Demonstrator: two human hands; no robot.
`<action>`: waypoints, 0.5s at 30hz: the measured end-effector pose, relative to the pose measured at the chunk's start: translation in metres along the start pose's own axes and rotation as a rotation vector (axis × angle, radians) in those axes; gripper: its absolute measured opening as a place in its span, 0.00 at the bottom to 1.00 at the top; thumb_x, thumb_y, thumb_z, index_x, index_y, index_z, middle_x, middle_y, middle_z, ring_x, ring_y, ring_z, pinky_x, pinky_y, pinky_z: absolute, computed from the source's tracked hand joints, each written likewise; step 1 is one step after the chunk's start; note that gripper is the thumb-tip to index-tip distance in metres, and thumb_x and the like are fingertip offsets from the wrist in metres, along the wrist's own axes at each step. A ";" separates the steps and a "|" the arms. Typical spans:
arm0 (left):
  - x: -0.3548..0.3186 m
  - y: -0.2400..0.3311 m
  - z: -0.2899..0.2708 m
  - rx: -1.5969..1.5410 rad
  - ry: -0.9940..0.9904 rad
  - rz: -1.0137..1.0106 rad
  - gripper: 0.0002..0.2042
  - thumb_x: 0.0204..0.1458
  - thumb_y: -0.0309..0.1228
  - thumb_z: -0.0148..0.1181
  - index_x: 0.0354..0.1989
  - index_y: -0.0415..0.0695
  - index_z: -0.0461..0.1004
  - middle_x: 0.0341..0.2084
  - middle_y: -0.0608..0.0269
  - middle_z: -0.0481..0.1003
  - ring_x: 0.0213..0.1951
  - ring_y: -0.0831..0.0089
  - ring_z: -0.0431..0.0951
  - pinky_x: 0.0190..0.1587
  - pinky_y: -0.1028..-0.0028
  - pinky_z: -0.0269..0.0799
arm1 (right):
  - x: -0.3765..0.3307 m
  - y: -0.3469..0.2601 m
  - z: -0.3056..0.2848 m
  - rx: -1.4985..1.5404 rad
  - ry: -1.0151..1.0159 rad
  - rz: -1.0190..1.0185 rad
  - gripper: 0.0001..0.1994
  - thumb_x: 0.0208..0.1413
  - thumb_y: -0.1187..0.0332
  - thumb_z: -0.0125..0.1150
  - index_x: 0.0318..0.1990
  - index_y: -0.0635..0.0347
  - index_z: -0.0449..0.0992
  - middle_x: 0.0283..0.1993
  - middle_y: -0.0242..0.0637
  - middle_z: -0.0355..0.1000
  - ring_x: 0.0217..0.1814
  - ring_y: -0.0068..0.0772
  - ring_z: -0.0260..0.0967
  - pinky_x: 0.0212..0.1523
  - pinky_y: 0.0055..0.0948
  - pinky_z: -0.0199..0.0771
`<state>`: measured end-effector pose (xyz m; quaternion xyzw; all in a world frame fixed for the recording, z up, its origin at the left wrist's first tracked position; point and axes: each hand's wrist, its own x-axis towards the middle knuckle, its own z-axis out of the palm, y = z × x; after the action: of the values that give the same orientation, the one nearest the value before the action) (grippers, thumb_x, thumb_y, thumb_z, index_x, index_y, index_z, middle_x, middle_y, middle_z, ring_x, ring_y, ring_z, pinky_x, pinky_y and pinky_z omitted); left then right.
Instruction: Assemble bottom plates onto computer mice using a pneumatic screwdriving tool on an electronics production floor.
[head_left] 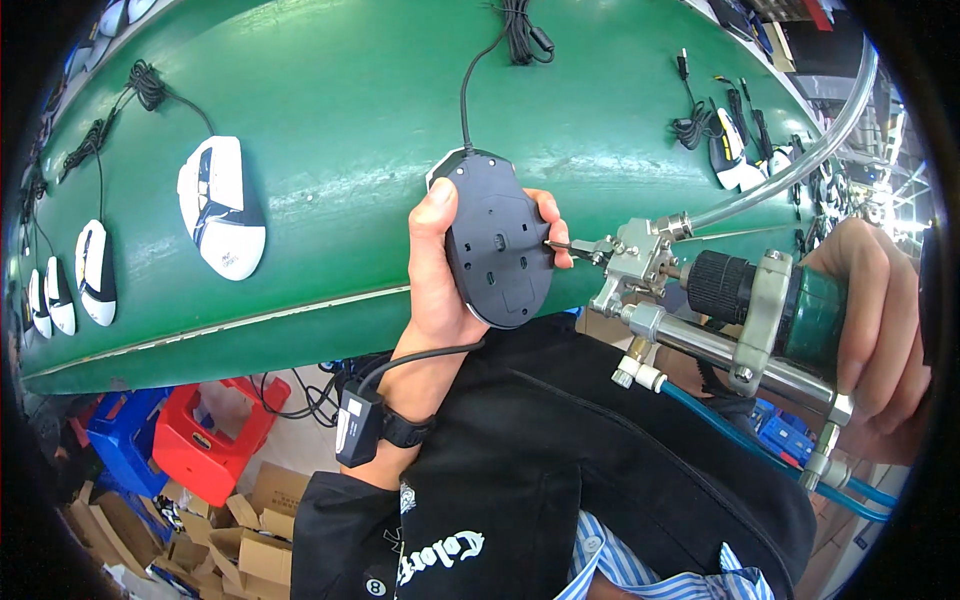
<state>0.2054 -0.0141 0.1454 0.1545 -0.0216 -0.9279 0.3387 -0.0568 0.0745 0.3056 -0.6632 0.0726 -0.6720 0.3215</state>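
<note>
My left hand [432,245] grips a black wired mouse [500,235] from below, its thumb on the left edge and fingertips round the right edge. The mouse's underside faces up, showing small holes and slots, and its cable runs away from me. On the right, my right hand [872,320] is wrapped round the dark green body of a metal dispensing valve [640,260]. The valve's thin dark tip reaches the mouse's right edge beside my left fingertips; whether it touches is hard to tell. A clear hose and a blue hose [700,405] lead from the valve.
A green conveyor belt [340,90] lies ahead, carrying a white-and-black mouse [222,208] and several others at left and right with bundled cables. Blue and red plastic stools [215,440] and cardboard boxes [265,545] stand at lower left. A wristband with a cabled device [360,425] sits on my left wrist.
</note>
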 end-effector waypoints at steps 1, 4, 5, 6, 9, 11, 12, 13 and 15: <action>0.000 0.000 0.001 0.007 0.008 -0.001 0.32 0.54 0.62 0.42 0.51 0.44 0.63 0.36 0.47 0.72 0.35 0.57 0.74 0.36 0.61 0.74 | -0.001 -0.002 0.001 -0.005 0.011 -0.002 0.19 0.40 0.86 0.68 0.38 0.52 0.76 0.35 0.21 0.76 0.35 0.09 0.73 0.48 0.07 0.72; -0.002 0.001 -0.004 0.069 0.020 0.034 0.31 0.54 0.61 0.42 0.51 0.44 0.63 0.36 0.47 0.72 0.35 0.57 0.74 0.36 0.61 0.73 | -0.024 -0.001 0.008 0.137 0.128 -0.041 0.16 0.42 0.85 0.67 0.37 0.52 0.76 0.36 0.21 0.76 0.36 0.09 0.73 0.48 0.07 0.72; 0.000 0.000 -0.001 0.064 0.011 0.021 0.31 0.54 0.61 0.42 0.51 0.44 0.63 0.36 0.47 0.72 0.35 0.57 0.74 0.36 0.61 0.73 | -0.026 -0.007 0.013 0.238 0.213 -0.069 0.15 0.43 0.85 0.67 0.36 0.53 0.76 0.37 0.22 0.76 0.37 0.09 0.72 0.48 0.07 0.72; 0.001 0.000 0.003 0.065 0.002 0.008 0.31 0.54 0.61 0.42 0.51 0.44 0.63 0.36 0.47 0.72 0.35 0.57 0.74 0.36 0.61 0.73 | -0.022 -0.013 0.012 0.235 0.203 -0.063 0.14 0.43 0.84 0.66 0.36 0.53 0.76 0.37 0.22 0.76 0.38 0.09 0.72 0.48 0.07 0.72; 0.001 -0.002 0.005 0.078 0.000 0.009 0.31 0.54 0.61 0.42 0.51 0.44 0.64 0.35 0.46 0.72 0.35 0.57 0.74 0.36 0.62 0.73 | -0.004 -0.006 0.006 0.180 0.053 0.009 0.14 0.44 0.84 0.66 0.36 0.54 0.76 0.38 0.22 0.75 0.39 0.09 0.72 0.48 0.07 0.71; -0.002 0.000 -0.001 0.083 0.013 0.031 0.31 0.54 0.61 0.42 0.51 0.44 0.64 0.35 0.46 0.72 0.35 0.57 0.74 0.37 0.62 0.73 | 0.008 0.019 0.006 0.199 -0.066 0.062 0.13 0.45 0.83 0.66 0.36 0.54 0.76 0.39 0.22 0.75 0.41 0.10 0.72 0.49 0.07 0.71; -0.002 0.000 0.000 0.088 0.022 0.026 0.31 0.54 0.61 0.42 0.51 0.43 0.64 0.35 0.46 0.72 0.34 0.57 0.75 0.37 0.62 0.73 | 0.014 0.035 0.011 0.188 -0.131 0.094 0.13 0.45 0.83 0.66 0.36 0.55 0.76 0.39 0.23 0.75 0.41 0.10 0.72 0.49 0.07 0.71; -0.003 0.000 0.000 0.093 0.032 0.024 0.31 0.54 0.61 0.42 0.51 0.43 0.64 0.35 0.45 0.73 0.34 0.57 0.75 0.37 0.63 0.73 | 0.019 0.049 0.014 0.176 -0.185 0.118 0.12 0.45 0.83 0.65 0.36 0.55 0.76 0.40 0.23 0.75 0.42 0.10 0.72 0.49 0.07 0.70; 0.000 -0.001 0.001 0.109 0.012 0.004 0.31 0.54 0.61 0.42 0.51 0.43 0.65 0.35 0.45 0.73 0.34 0.57 0.75 0.37 0.63 0.73 | 0.031 0.062 0.027 0.097 -0.255 0.178 0.12 0.46 0.83 0.65 0.36 0.55 0.76 0.41 0.23 0.74 0.43 0.10 0.71 0.50 0.06 0.70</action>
<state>0.2049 -0.0132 0.1462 0.1780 -0.0704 -0.9237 0.3318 -0.0083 0.0189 0.3020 -0.7176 0.0571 -0.5540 0.4181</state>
